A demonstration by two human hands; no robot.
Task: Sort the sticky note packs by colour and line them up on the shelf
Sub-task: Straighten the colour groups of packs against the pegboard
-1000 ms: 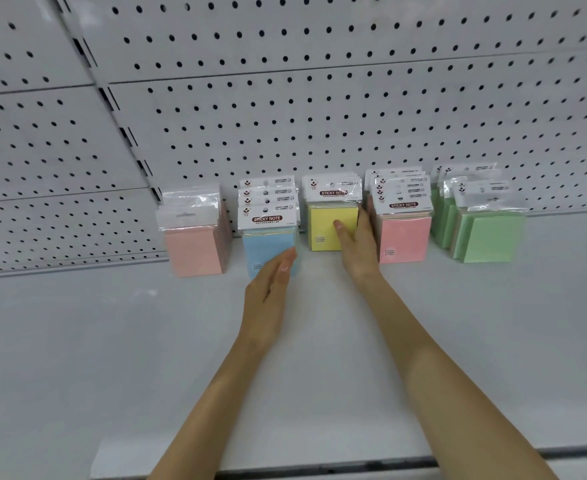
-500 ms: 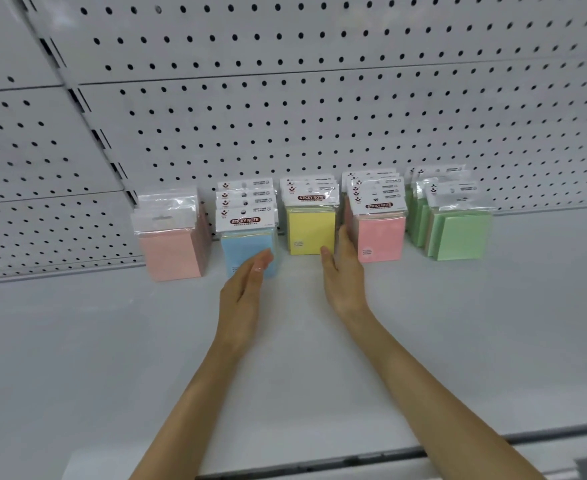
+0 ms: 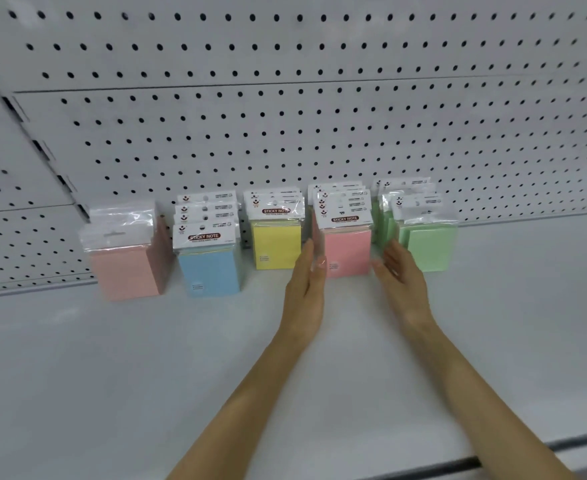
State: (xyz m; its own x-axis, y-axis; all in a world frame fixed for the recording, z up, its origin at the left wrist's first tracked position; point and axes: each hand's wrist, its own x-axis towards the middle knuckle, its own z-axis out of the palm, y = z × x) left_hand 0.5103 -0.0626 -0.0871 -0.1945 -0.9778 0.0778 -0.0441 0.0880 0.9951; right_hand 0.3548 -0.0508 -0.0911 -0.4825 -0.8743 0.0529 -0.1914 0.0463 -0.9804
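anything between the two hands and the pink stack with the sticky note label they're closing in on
Nothing visible does. The left hand is open at the left side of the pink stack, the right hand open at its right, in front of the green stack. The shelf between the palms is bare.

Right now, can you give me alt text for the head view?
Two open hands, left hand and right hand, flank the pink packs on a white shelf. Left to right stand salmon packs, blue packs, yellow packs, pink, then green packs.
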